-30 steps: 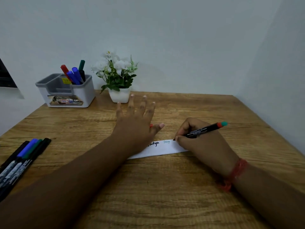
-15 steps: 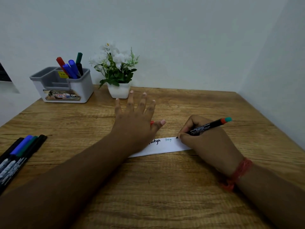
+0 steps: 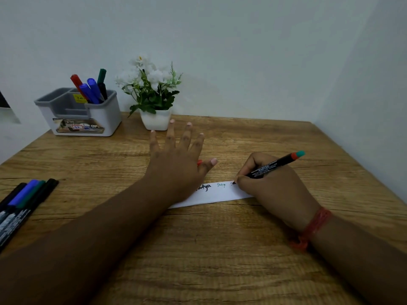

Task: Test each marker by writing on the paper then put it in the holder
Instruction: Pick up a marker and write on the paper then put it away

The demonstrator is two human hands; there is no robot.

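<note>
Marker (image 3: 273,166) pinched in the right hand (image 3: 273,190), tip on the paper (image 3: 211,195) mid-desk. Left hand (image 3: 176,164) lies flat, fingers spread, pressing the paper's left end. Holder (image 3: 105,119) stands at the desk's (image 3: 220,249) far-left corner.

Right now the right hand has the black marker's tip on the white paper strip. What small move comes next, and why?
Probably finish the short test stroke. The right hand pinches the black marker with a red and teal end, tip on the white paper strip, only a first mark showing there. The left hand lies flat on the strip.
</note>
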